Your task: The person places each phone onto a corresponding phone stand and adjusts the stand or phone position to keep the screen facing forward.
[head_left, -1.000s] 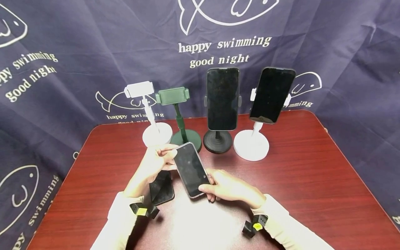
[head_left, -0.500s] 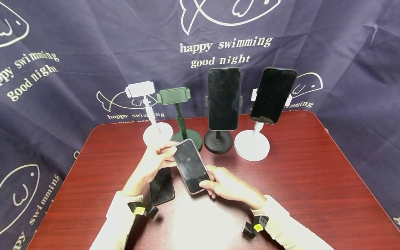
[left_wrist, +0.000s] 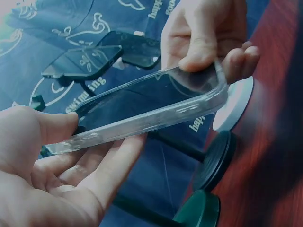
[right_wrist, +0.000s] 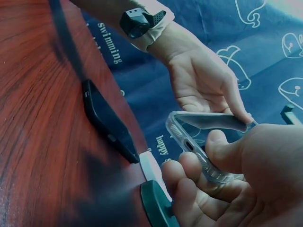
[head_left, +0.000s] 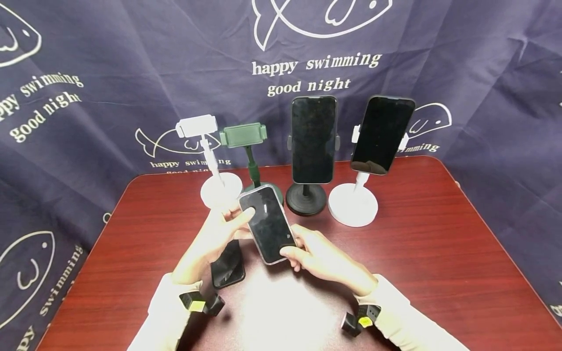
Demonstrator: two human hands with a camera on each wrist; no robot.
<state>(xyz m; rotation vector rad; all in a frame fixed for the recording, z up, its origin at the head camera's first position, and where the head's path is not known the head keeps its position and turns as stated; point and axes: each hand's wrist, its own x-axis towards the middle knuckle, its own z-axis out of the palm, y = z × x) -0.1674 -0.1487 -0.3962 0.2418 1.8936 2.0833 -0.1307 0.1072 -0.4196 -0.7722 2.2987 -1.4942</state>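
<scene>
Jointly, the left hand (head_left: pixel 221 231) and right hand (head_left: pixel 313 254) gripped a black-screened phone (head_left: pixel 269 225) in a clear plastic case (left_wrist: pixel 142 122), tilted above the red wood-grain bench (head_left: pixel 439 253) near a green phone stand (head_left: pixel 243 135).

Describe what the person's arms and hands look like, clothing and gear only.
The left hand and right hand are ungloved. Pale, off-white sleeves reach the wrists. Each wrist bears a small, boxy black device with a yellow patch.
</scene>
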